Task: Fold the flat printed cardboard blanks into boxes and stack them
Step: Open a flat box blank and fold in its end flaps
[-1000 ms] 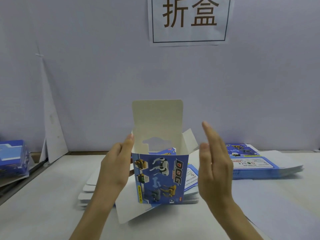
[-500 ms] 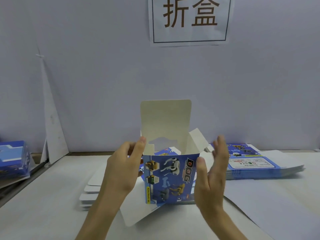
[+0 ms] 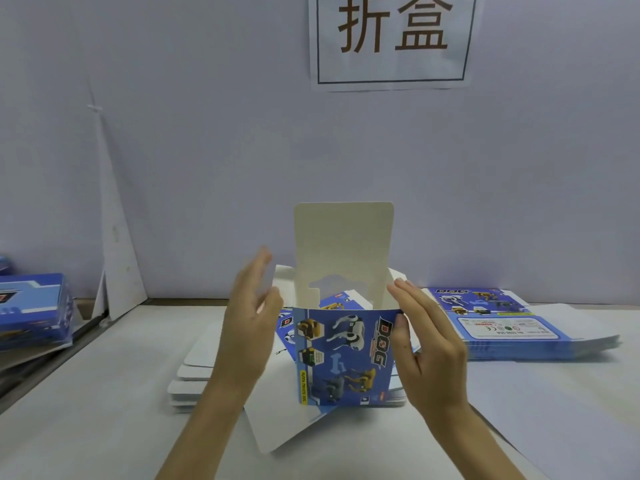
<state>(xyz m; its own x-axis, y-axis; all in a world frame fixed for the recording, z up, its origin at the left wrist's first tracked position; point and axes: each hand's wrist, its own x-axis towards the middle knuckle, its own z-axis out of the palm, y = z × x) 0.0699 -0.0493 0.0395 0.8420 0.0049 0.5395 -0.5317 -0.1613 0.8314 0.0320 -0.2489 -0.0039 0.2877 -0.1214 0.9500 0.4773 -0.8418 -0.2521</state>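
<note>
Left hand [image 3: 250,327] released and open beside box [image 3: 346,362], right hand [image 3: 431,351] now pinching its top right corner, lid flap [image 3: 343,244] upright

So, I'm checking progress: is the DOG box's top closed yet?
Open. The DOG box stands upright with its white lid flap pointing straight up, not folded over the opening.

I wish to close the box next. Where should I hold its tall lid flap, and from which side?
Pinch the lid flap at its free top edge, coming from above and behind. It stands upright off the back wall of the box, so the top edge is clear and likely gives most leverage to fold it forward. The right hand grips the right corner.
</note>
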